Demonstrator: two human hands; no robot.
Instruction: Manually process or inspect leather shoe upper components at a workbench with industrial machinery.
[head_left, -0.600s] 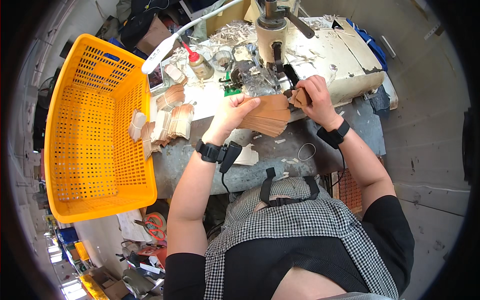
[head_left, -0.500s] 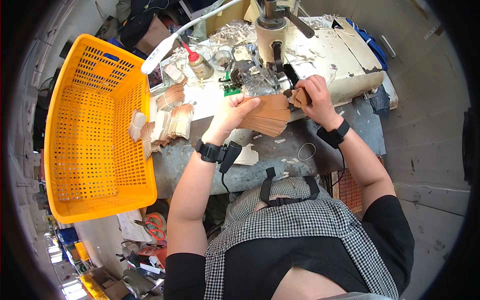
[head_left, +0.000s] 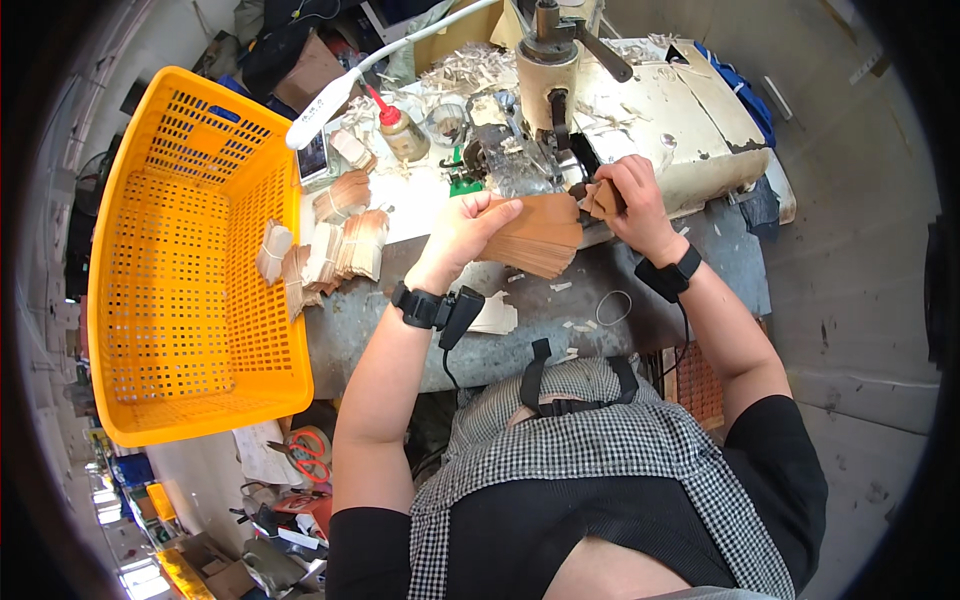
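Left hand (head_left: 462, 228) at frame centre, fingers curled around a fanned stack of brown leather pieces (head_left: 535, 235). Right hand (head_left: 628, 192) just right of it, pinching a single brown piece (head_left: 603, 198) against the cream machine (head_left: 640, 100). Further left on the worktop (head_left: 560, 300), bundled pieces (head_left: 340, 250); far left, orange basket (head_left: 180, 260).

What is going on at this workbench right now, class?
A person seated at a cluttered bench holds a fanned stack of brown cards in the left hand. The right hand pinches a small brown piece against the cream-coloured machine. Bundles of similar pieces lie beside an orange basket.
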